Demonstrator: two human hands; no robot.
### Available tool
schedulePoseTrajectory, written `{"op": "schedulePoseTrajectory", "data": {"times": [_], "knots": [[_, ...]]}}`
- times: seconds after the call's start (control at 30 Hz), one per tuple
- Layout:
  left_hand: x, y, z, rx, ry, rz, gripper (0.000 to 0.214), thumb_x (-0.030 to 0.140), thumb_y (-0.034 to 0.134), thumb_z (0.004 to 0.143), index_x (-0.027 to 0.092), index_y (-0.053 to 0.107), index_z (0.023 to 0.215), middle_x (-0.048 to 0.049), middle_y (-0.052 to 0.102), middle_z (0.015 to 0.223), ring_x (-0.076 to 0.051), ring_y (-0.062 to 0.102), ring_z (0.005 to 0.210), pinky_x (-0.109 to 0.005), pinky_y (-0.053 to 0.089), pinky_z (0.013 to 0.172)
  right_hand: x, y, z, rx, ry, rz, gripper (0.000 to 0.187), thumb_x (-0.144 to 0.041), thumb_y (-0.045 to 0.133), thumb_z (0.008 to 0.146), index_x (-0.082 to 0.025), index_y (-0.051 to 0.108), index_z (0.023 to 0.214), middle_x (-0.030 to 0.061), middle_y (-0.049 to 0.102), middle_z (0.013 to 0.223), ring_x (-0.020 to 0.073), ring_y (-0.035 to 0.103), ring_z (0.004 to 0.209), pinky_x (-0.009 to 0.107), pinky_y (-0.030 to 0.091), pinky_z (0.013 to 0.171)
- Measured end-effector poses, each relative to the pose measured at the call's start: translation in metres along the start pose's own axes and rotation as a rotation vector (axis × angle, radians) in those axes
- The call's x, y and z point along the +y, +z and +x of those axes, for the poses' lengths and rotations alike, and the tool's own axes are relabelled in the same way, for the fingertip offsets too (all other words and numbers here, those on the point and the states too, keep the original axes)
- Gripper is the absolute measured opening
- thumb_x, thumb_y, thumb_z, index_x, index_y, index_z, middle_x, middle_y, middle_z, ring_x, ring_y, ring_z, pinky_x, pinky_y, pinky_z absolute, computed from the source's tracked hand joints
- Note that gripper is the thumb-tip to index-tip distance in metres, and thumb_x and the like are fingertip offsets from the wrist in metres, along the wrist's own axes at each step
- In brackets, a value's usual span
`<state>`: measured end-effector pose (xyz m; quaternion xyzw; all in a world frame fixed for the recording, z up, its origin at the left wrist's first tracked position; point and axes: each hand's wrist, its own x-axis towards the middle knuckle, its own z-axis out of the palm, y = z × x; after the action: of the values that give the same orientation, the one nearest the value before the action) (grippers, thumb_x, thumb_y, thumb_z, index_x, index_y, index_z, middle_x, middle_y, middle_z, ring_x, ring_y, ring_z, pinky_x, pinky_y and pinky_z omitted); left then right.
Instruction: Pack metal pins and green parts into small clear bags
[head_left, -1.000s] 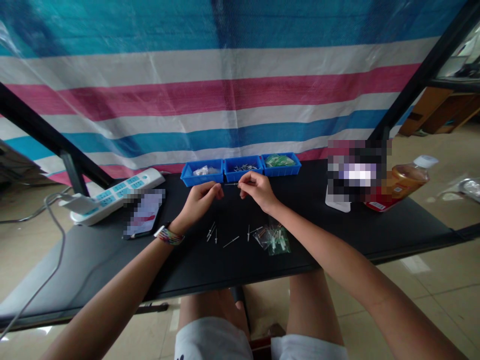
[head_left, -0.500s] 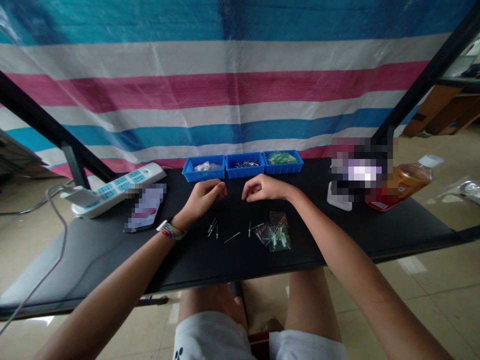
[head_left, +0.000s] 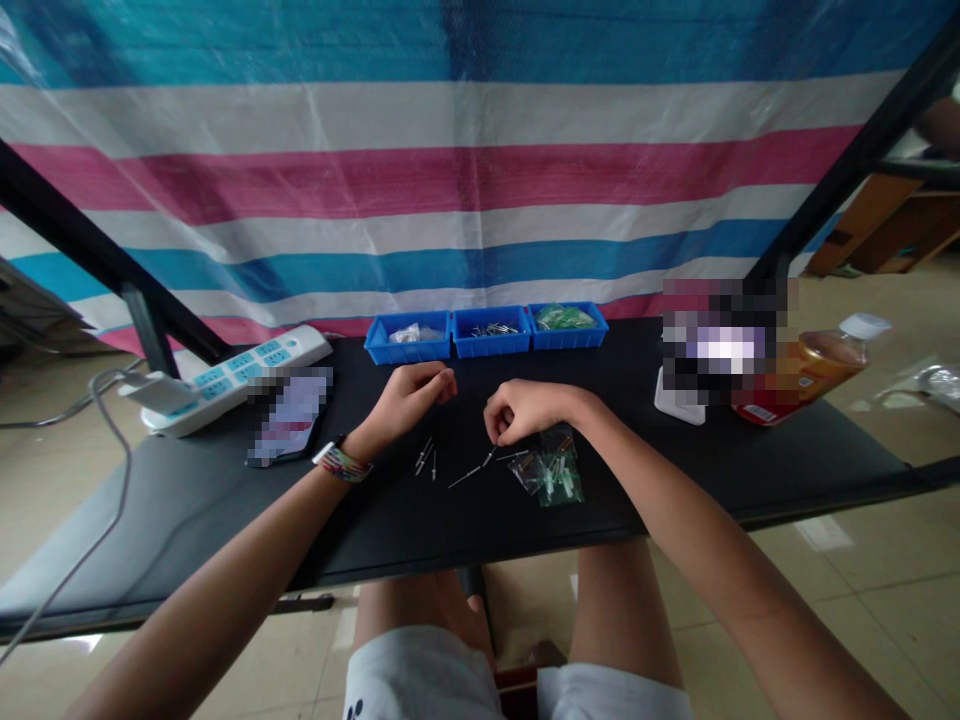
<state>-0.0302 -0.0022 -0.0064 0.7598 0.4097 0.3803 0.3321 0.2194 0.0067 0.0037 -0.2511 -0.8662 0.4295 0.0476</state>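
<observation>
Right hand [head_left: 534, 408]: fingers narrow, thin silver metal rivet [head_left: 489, 457] at tips (firm hold unclear); loose pinch could let it slip. Left hand [head_left: 409, 392], opposite those fingers: curled, cannot tell contents.

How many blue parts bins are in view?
3, in a row along the back: the left bin with whitish pieces, the middle bin with what look like blind rivets, the right bin with green pieces. None looks covered.

On your table [head_left: 390, 525], bins [head_left: 491, 346] stand at the back; before them, left to right, lie phone [head_left: 296, 412], rivets [head_left: 466, 476] and bags [head_left: 562, 491].
</observation>
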Motion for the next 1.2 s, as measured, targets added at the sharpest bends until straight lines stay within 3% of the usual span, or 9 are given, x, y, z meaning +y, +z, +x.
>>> {"op": "schedulePoseTrajectory", "data": {"times": [0.17,0.27,0.37,0.47,0.63,0.87,1.03,1.2], "knots": [[-0.001,0.0,0.0,-0.031,-0.002,-0.013,0.043,0.052,0.062,0.098,0.018,0.071,0.075,-0.0054,0.069,0.07,-0.018,0.063,0.066,-0.028,0.05,0.062,0.0,-0.006,-0.002,0.063,-0.004,0.111,0.012,-0.005,0.073,0.071,-0.014,0.078,0.077,-0.0026,0.069,0.07,0.0104,0.058,0.063,0.02,0.042,0.059],[0.001,0.0,-0.001,-0.077,0.002,-0.078,0.032,0.048,0.07,0.094,0.017,0.075,0.088,-0.0064,0.074,0.082,-0.019,0.067,0.073,-0.028,0.053,0.066,0.005,-0.006,0.002,0.229,-0.058,0.333,0.007,-0.015,0.076,0.074,-0.014,0.073,0.08,-0.0028,0.067,0.072,0.0096,0.054,0.062,0.02,0.041,0.056],[0.004,0.003,-0.002,-0.088,-0.002,-0.163,0.037,0.049,0.079,0.09,0.017,0.076,0.109,-0.0078,0.077,0.093,-0.02,0.071,0.078,-0.029,0.056,0.07,0.01,0.001,0.01,0.418,-0.071,0.585,0.018,-0.027,0.079,0.075,-0.017,0.068,0.085,-0.0062,0.06,0.068,0.0082,0.049,0.055,0.019,0.036,0.049],[0.006,0.008,-0.002,-0.044,-0.02,-0.223,0.041,0.05,0.083,0.088,0.017,0.075,0.11,-0.008,0.076,0.096,-0.02,0.073,0.08,-0.028,0.057,0.069,0.011,0.01,0.02,0.536,-0.084,0.694,0.024,-0.033,0.08,0.074,-0.018,0.064,0.085,-0.0075,0.057,0.067,0.0065,0.046,0.05,0.019,0.034,0.045],[0.01,0.015,-0.003,0.062,-0.013,-0.276,0.041,0.052,0.085,0.087,0.017,0.073,0.102,-0.0057,0.074,0.091,-0.018,0.071,0.077,-0.027,0.054,0.066,0.01,0.021,0.032,0.601,-0.127,0.722,0.024,-0.034,0.079,0.074,-0.018,0.063,0.085,-0.0077,0.058,0.063,0.007,0.047,0.048,0.02,0.037,0.044],[0.013,0.016,-0.005,0.086,-0.006,-0.217,0.041,0.056,0.084,0.087,0.017,0.073,0.095,-0.0034,0.071,0.08,-0.017,0.066,0.072,-0.027,0.051,0.064,0.012,0.025,0.035,0.632,-0.096,0.684,0.028,-0.036,0.083,0.074,-0.018,0.066,0.087,-0.0034,0.063,0.07,0.01,0.057,0.056,0.02,0.043,0.047],[0.009,0.011,-0.003,0.102,0.004,-0.12,0.044,0.059,0.074,0.094,0.016,0.078,0.103,-0.0046,0.072,0.081,-0.018,0.065,0.073,-0.027,0.051,0.067,0.007,0.022,0.028,0.802,-0.121,0.625,0.025,-0.029,0.078,0.077,-0.019,0.069,0.098,-0.0017,0.066,0.085,0.0091,0.06,0.058,0.019,0.046,0.046],[0.005,0.007,-0.002,0.12,0.088,0.029,0.038,0.052,0.073,0.097,0.016,0.078,0.085,-0.0014,0.062,0.073,-0.013,0.055,0.064,-0.025,0.042,0.06,0.005,0.02,0.025,0.823,-0.197,0.613,0.026,-0.035,0.081,0.078,-0.018,0.07,0.095,-0.0006,0.068,0.083,0.0099,0.061,0.058,0.021,0.051,0.05]]}}
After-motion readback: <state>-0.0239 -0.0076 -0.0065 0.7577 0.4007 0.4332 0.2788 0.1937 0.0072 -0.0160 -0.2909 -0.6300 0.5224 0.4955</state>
